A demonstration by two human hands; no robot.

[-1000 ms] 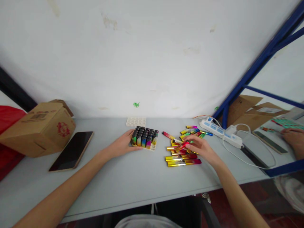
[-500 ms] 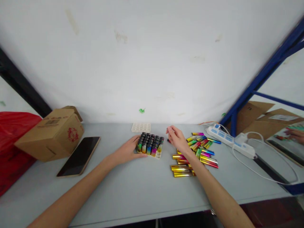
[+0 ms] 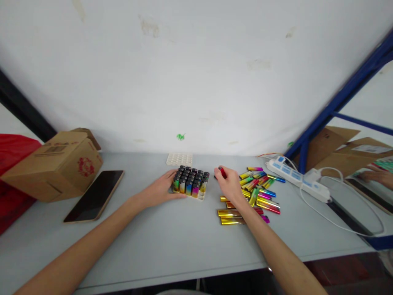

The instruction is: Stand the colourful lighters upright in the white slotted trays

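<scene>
A red-tipped lighter [image 3: 221, 172] is pinched in the right hand [image 3: 231, 186], just right of the white tray [image 3: 201, 197], which holds upright lighters [image 3: 190, 181] in rows. The left hand [image 3: 159, 190] cups the tray's left side. Right of the tray, loose lighters [image 3: 256, 192] lie on the grey table [image 3: 172, 237] against a white wall [image 3: 190, 73].
</scene>
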